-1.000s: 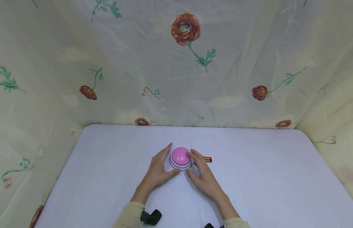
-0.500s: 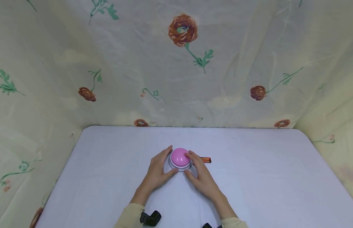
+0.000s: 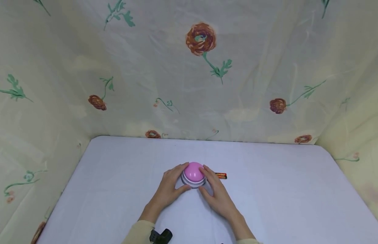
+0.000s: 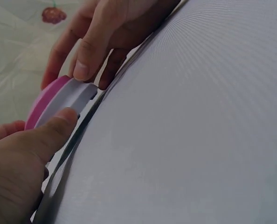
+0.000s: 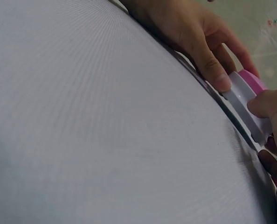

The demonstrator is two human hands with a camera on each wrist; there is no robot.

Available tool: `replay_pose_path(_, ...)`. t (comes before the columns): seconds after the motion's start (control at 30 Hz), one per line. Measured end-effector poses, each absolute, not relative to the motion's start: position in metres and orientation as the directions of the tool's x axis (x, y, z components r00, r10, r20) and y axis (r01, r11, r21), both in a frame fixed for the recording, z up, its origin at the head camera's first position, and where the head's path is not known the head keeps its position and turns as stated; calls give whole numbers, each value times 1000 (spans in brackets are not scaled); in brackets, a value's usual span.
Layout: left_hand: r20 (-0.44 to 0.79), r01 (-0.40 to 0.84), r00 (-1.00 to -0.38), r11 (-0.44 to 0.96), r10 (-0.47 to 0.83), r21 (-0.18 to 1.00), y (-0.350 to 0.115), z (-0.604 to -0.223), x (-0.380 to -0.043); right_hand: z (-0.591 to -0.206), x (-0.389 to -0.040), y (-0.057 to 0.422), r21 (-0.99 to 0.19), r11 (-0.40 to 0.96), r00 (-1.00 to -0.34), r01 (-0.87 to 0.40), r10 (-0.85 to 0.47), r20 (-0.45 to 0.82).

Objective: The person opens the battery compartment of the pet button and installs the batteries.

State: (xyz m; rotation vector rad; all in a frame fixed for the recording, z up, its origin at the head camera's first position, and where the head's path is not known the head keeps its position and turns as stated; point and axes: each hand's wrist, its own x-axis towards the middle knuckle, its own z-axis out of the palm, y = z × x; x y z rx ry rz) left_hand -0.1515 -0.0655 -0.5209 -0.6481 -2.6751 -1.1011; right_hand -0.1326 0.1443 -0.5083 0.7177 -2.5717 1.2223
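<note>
A round push button (image 3: pixel 193 172) with a glossy pink dome and a white base is between the two hands in the head view. My left hand (image 3: pixel 168 189) grips its left side, fingers at the far edge and thumb at the near edge. From the right, my right hand (image 3: pixel 219 196) holds it the same way, a fingertip against the dome. Both thumbs lie on the white base (image 4: pixel 73 99) in the left wrist view. The button's underside is hidden, and I cannot tell whether it touches the table.
Just right of the right hand's fingers lies a small orange, red and black battery (image 3: pixel 221 176), partly hidden. A white cloth covers the table (image 3: pixel 283 196). Behind and beside it hangs a pale curtain (image 3: pixel 238 101) with printed flowers.
The left fingertips have closed in from slightly apart to contact with the button's far left edge. The right hand keeps its hold. The head view has shifted slightly.
</note>
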Motion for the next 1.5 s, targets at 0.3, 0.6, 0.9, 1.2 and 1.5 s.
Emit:
replay_pose_path(0.3, 340, 483, -872, 499, 353, 720, -66, -516, -151, -508, -131, 145, -693, 494, -850, -526, -326, 413)
replay_pose_path(0.6, 389, 492, -870, 477, 303, 728, -65, -514, -150, -506, -131, 144, -699, 474, -844, -535, -342, 414)
replay_pose_path(0.9, 334, 408, -913, 483, 235, 775, -64, -513, -149, -505, -133, 144, -602, 518, -789, -608, -313, 529)
replay_pose_path(1.2, 380, 464, -885, 456, 269, 759, -67, -516, -148, -505, -135, 143, -579, 473, -744, -664, -347, 570)
replay_pose_path(1.5, 417, 511, -859, 459, 295, 727, -65, -514, -149, -507, -133, 147, -565, 486, -736, -667, -309, 602)
